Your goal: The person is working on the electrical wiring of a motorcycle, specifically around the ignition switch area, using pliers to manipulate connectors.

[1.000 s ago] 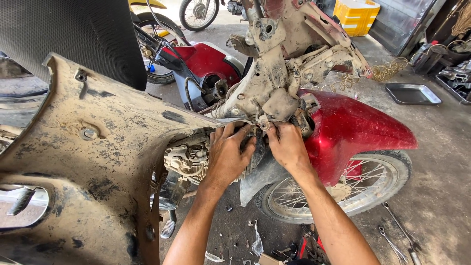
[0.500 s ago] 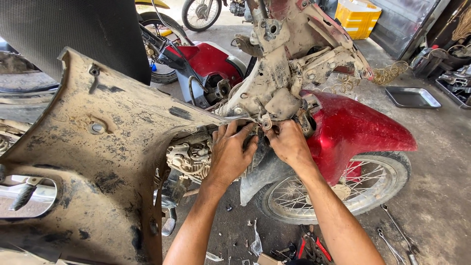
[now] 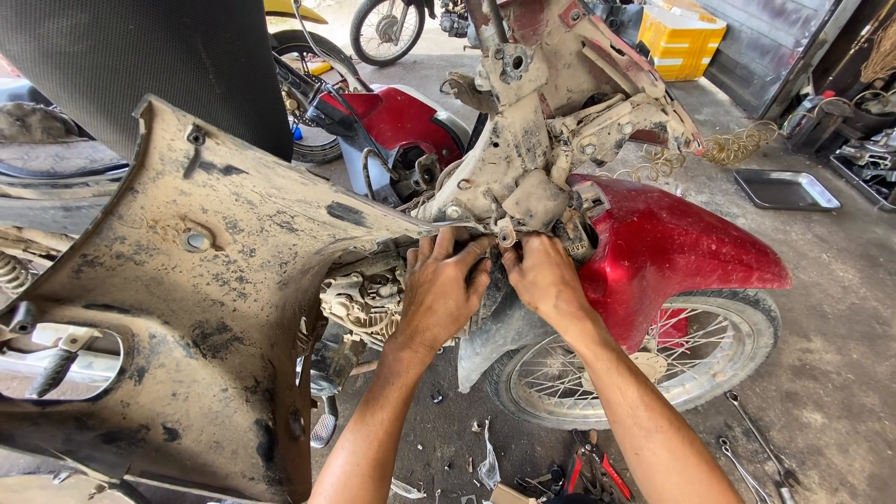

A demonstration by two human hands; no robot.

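A stripped motorcycle stands in front of me, its mud-caked frame (image 3: 532, 140) bare above a red front fender (image 3: 672, 247) and spoked wheel (image 3: 644, 369). My left hand (image 3: 443, 294) lies against the frame's underside, fingers curled on a small part beside the engine (image 3: 359, 303). My right hand (image 3: 541, 275) pinches at the same spot, just left of the fender. What the fingers grip is hidden. A large dirty body panel (image 3: 187, 289) fills the left foreground.
Wrenches (image 3: 756, 448) and red-handled pliers (image 3: 597, 467) lie on the concrete floor near the wheel. A metal tray (image 3: 784, 189) sits at the right, a yellow crate (image 3: 686, 37) behind. Another red motorcycle (image 3: 401, 121) and a wheel (image 3: 387, 28) stand beyond.
Both hands stay at the same spot under the frame. Fingers have shifted only slightly; the view has moved a little.
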